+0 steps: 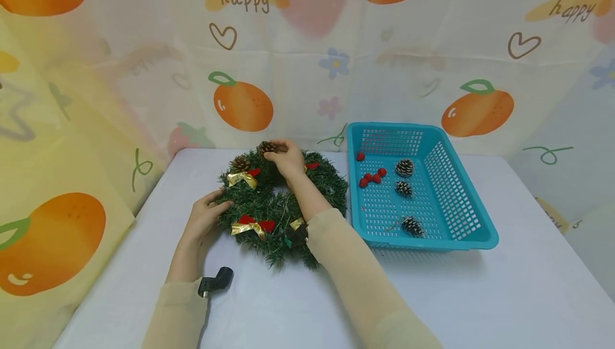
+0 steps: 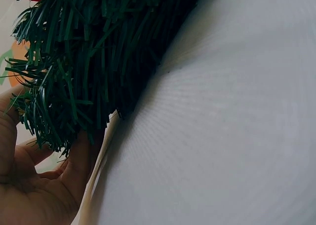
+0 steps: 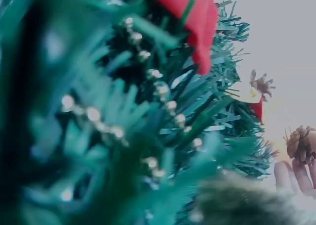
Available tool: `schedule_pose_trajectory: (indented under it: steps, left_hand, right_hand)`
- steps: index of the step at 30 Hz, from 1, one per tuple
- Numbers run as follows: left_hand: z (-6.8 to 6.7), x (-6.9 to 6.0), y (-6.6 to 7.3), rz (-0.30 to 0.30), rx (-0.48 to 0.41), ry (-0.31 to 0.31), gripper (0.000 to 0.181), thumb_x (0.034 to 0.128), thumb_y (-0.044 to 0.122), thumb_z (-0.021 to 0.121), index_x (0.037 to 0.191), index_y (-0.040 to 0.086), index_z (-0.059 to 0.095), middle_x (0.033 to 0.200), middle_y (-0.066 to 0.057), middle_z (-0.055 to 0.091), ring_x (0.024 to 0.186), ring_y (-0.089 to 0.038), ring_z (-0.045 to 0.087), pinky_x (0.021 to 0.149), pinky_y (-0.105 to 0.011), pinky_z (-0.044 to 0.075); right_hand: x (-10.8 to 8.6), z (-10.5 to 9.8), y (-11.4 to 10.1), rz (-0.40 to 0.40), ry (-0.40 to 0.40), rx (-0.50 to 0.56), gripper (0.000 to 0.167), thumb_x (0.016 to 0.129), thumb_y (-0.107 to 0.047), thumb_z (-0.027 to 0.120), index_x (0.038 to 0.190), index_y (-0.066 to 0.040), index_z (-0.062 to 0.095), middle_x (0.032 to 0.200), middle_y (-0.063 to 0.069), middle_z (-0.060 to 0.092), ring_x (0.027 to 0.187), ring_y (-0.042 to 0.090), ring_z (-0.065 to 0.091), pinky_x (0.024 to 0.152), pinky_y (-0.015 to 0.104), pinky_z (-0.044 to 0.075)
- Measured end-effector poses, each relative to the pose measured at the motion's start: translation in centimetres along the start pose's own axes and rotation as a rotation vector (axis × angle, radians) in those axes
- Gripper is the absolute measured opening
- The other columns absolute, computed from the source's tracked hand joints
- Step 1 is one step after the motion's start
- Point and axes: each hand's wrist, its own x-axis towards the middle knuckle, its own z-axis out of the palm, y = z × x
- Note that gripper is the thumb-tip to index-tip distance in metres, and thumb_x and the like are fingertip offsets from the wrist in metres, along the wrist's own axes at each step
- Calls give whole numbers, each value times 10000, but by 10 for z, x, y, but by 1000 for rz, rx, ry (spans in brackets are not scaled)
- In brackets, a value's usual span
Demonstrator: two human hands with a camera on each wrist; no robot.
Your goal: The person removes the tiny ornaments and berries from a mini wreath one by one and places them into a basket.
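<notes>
A green tinsel wreath lies on the table, with red-and-gold bows and a pine cone at its upper left. My left hand grips the wreath's left edge; in the left wrist view the fingers reach under the green needles. My right hand pinches another pine cone above the far side of the wreath. That pine cone also shows at the right edge of the right wrist view, where a silver bead string runs through blurred needles.
To the right of the wreath stands a blue-green plastic basket holding several red berries and three frosted pine cones. A white cloth covers the table. A fruit-print curtain hangs behind. A black device sits on the left wrist.
</notes>
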Motion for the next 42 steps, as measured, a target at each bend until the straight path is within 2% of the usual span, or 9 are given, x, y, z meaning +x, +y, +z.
schedule_pose_trajectory:
  steps: [8,16,19,23,27,34,36,40,42]
  left_hand:
    - [0,0,1,3,12,4,710,980,316,589,1564,61,276,1619,-257,233,1456,-426,333,748,-177,437]
    - [1,-1,1,-3,16,7,708,979,309,591,1560,50,281,1615,-271,231,1338,-340,428,703,-179,439]
    - [1,0,1,-4,15,10,710,974,310,599,1558,52,288,1611,-275,238,1038,-174,575,668,-183,440]
    - [0,1,0,0,-4,11,710,969,295,606,1556,46,292,1606,-280,247,648,19,434,622,-186,437]
    - [0,1,-1,7,4,12,706,971,297,602,1554,44,295,1603,-280,257,707,-13,473,634,-189,438]
    - [1,1,-1,8,20,16,693,977,318,588,1553,56,305,1595,-266,286,1117,-269,513,677,-202,451]
    - [0,1,-1,6,16,15,697,976,321,589,1555,60,302,1597,-263,286,1140,-257,498,666,-203,451]
    - [0,2,-1,6,18,16,703,972,324,596,1554,58,303,1596,-259,291,956,-119,519,640,-197,445]
    - [0,2,-1,11,18,13,704,972,320,597,1554,55,302,1596,-256,294,855,-72,494,628,-195,440]
  right_hand:
    - [-2,-3,-19,-26,-26,135,414,899,-68,705,1301,-108,612,1337,133,596,1206,283,608,993,356,535]
    - [-9,-8,-37,-37,-42,210,434,905,-57,693,1327,-100,603,1365,132,567,1249,283,582,1015,360,526]
    - [-13,-13,-48,-43,-57,231,433,914,-61,682,1337,-94,595,1384,136,551,1272,285,568,1040,386,513]
    - [-22,-23,-67,-57,-76,271,438,921,-33,661,1351,-66,582,1389,150,540,1277,285,566,1039,357,514]
    - [-24,-31,-79,-90,-53,315,429,899,-40,692,1319,-76,612,1333,131,568,1234,254,591,1014,317,526]
    - [91,-53,3,-294,-129,434,527,822,-236,807,1309,-269,608,1338,-15,560,1191,140,606,1000,315,520]
    - [69,-65,-19,-292,-113,442,499,848,-171,783,1315,-212,614,1328,35,564,1203,189,606,1017,327,512]
    - [-3,-88,-84,-218,-49,439,455,902,21,656,1343,-75,592,1243,66,574,1218,235,594,1063,347,491]
    - [-20,-100,-99,-206,-34,442,461,906,46,627,1355,-45,577,1176,28,579,1185,210,601,1072,339,485]
